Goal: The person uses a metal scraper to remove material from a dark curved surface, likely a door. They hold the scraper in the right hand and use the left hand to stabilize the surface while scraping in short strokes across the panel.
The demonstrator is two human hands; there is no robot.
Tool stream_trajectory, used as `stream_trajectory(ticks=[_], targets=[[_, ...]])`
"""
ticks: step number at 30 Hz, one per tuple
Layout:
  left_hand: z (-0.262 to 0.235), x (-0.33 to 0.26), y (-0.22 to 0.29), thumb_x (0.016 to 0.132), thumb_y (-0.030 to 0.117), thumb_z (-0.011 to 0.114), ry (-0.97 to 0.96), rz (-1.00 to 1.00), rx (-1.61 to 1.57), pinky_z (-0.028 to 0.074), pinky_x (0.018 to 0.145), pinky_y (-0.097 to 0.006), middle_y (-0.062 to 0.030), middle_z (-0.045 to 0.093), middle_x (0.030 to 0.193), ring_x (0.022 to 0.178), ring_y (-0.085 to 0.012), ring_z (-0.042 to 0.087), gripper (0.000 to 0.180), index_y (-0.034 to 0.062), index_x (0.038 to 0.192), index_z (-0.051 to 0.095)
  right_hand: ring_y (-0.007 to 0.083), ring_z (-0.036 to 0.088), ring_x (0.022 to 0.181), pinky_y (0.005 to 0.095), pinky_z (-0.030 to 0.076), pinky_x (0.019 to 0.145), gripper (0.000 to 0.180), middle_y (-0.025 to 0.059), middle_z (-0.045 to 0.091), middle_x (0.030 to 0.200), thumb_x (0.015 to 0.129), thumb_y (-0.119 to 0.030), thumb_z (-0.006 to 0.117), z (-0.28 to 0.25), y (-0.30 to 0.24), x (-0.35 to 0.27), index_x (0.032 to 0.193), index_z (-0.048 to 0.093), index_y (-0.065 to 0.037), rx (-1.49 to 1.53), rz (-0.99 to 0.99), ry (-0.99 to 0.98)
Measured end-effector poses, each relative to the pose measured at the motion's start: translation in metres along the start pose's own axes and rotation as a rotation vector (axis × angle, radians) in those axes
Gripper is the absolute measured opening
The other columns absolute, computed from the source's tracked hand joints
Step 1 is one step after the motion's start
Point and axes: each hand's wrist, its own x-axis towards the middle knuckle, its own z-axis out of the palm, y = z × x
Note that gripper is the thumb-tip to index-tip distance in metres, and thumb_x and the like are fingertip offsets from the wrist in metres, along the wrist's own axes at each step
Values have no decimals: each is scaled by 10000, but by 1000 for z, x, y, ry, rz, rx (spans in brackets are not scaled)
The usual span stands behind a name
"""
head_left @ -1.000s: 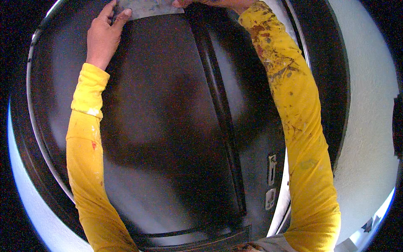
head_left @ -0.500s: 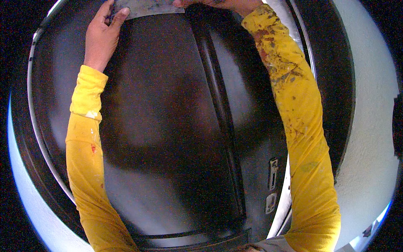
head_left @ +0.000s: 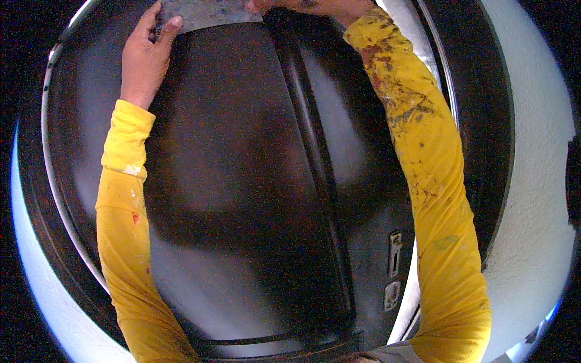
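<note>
A thin grey sheet [head_left: 212, 13], mottled with dark smudges, lies across the upper part of a glossy dark brown door [head_left: 230, 151]. Its top is cut off by the picture's edge. My left hand [head_left: 145, 60] grips the left end, thumb in front and fingers bent round the edge. At the other end, my right hand [head_left: 327, 7] has fingertips closed on the sheet's right side; part of this hand is beyond the upper edge. Both arms reach up in yellow sleeves, the right one heavily stained with dark paint.
A raised vertical moulding [head_left: 311, 133] runs down the door. Low on its right side are a slotted lock plate [head_left: 394, 254] and a smaller metal plate [head_left: 392, 296]. A dark frame [head_left: 490, 151] and a pale textured wall [head_left: 538, 169] stand to the right.
The sheet and both hands have shifted slightly down and to the left in the picture. Both hands keep their hold on it.
</note>
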Motion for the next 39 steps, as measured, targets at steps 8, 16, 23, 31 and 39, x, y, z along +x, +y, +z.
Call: stream_trajectory(ticks=[8,16,23,31,39], targets=[[7,0,1,956,368,652,-12,28,-83,475,953,-321,-163,643,1272,1102,-204,630,570,34,1400,521,130,512,593,319,405,552,179,28,552,640,766,-127,739,-4,6,5,744,600,-17,-68,-8,-45],[2,-4,2,952,377,657,17,-41,20,492,911,-323,-167,655,1239,1013,-205,645,580,46,1407,516,110,478,527,295,405,530,148,16,551,638,834,-121,709,11,-2,-7,794,601,-27,-93,-41,165],[12,-10,-6,943,401,665,75,122,-30,512,854,-321,-174,672,1179,951,-196,648,599,53,1408,517,76,464,497,257,363,471,132,7,549,637,861,-107,710,7,8,1,826,600,-43,72,79,-143],[34,-22,-41,930,428,674,6,-59,92,509,835,-307,-155,684,1116,903,-174,625,608,66,1398,537,101,514,582,275,406,529,206,9,558,665,795,-137,778,37,53,15,819,601,-33,57,-18,13],[40,-28,-55,920,427,689,52,-3,45,494,757,-293,-107,668,1057,777,-150,555,607,70,1390,548,93,484,597,281,399,544,221,-8,514,650,786,-132,777,39,50,10,793,582,-28,163,108,-94]])
